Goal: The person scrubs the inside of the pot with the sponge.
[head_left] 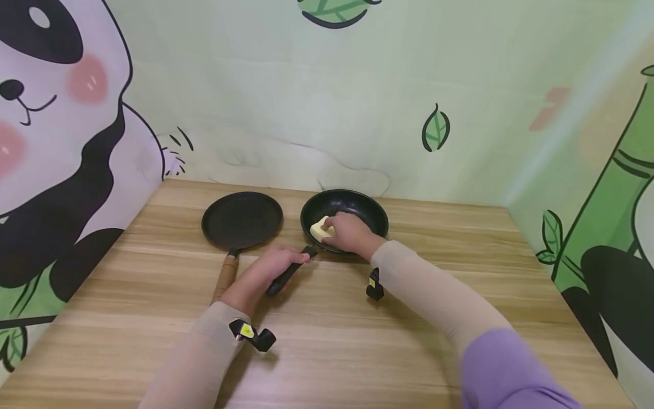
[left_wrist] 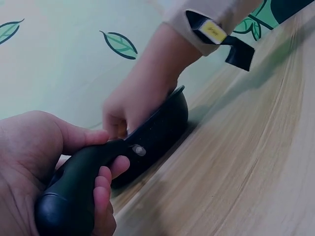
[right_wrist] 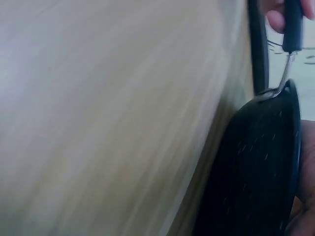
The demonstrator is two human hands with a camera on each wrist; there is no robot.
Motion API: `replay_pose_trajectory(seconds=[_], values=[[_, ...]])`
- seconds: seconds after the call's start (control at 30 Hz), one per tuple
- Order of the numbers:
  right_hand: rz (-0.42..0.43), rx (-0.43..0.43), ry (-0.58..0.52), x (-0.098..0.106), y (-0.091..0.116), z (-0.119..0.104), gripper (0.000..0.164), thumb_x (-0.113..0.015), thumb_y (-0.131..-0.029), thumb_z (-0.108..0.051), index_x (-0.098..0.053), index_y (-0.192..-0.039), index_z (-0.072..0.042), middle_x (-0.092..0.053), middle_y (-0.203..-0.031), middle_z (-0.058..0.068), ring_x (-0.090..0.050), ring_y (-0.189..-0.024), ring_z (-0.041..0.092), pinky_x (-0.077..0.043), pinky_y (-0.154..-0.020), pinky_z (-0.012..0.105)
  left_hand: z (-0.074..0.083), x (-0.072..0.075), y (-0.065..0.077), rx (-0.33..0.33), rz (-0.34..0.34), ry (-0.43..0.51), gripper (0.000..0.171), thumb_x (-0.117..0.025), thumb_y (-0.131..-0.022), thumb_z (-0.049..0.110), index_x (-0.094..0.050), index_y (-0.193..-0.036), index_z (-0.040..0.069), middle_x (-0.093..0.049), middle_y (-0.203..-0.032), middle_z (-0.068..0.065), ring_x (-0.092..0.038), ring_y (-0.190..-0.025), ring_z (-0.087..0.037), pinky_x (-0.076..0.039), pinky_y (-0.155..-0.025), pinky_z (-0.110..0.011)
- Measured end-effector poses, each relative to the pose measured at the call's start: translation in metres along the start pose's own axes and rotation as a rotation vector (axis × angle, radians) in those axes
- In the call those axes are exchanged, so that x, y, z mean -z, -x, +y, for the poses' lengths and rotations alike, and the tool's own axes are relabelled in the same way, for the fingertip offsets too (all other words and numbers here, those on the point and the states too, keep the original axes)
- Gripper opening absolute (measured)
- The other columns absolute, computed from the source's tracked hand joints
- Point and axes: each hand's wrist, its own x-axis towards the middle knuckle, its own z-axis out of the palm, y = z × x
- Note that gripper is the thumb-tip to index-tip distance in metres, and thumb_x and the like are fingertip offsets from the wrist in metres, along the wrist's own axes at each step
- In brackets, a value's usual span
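A deep black frying pan [head_left: 339,200] stands on the wooden table near the wall. My left hand [head_left: 276,266] grips its black handle [head_left: 285,279], thumb on top and fingers curled underneath, as the left wrist view shows. Inside the pan, my right hand [head_left: 351,232] holds a pale yellow sponge [head_left: 318,232] against the near left part of the interior. The sponge looks like a soft block, partly covered by the fingers. From the right wrist view, the pan's speckled outer side [right_wrist: 251,167] hides most of the right hand.
A flat black pan [head_left: 242,220] with a brown wooden handle [head_left: 226,277] lies to the left, its handle partly behind my left forearm. A wall [head_left: 286,113] with panda and leaf drawings rises behind the table [head_left: 357,352].
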Motion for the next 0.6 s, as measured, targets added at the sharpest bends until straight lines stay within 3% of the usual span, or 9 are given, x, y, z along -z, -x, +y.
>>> replay_pose_trajectory(seconds=[0.23,0.4,0.6], values=[[-0.032,0.019,0.059,0.011,0.008,0.028,0.037,-0.078,-0.091,-0.029,-0.07,-0.122,-0.011,-0.068,-0.122,0.01,-0.063,-0.115,0.028,-0.047,-0.103,0.041,-0.002,0.001,-0.001,-0.019,0.007,-0.002,0.034,-0.064,-0.097,0.024,-0.069,-0.12,-0.001,-0.051,-0.066,-0.006,-0.045,-0.046,-0.015,-0.041,-0.04,-0.027],[-0.016,0.028,0.08,0.013,0.002,0.051,0.033,-0.077,-0.091,-0.023,-0.069,-0.121,-0.012,-0.068,-0.127,0.008,-0.062,-0.12,0.029,-0.046,-0.104,0.042,-0.002,0.003,-0.002,-0.016,-0.008,-0.012,0.035,-0.063,-0.097,0.024,-0.069,-0.121,0.0,-0.052,-0.068,-0.006,-0.046,-0.048,-0.016,-0.042,-0.042,-0.027],[0.019,0.02,0.051,0.01,-0.005,0.062,0.036,-0.076,-0.092,-0.023,-0.069,-0.125,-0.01,-0.069,-0.127,0.008,-0.062,-0.121,0.029,-0.046,-0.106,0.041,-0.002,-0.002,0.0,0.01,0.019,-0.017,0.034,-0.063,-0.098,0.027,-0.07,-0.121,0.003,-0.052,-0.07,-0.006,-0.045,-0.048,-0.017,-0.041,-0.042,-0.028]])
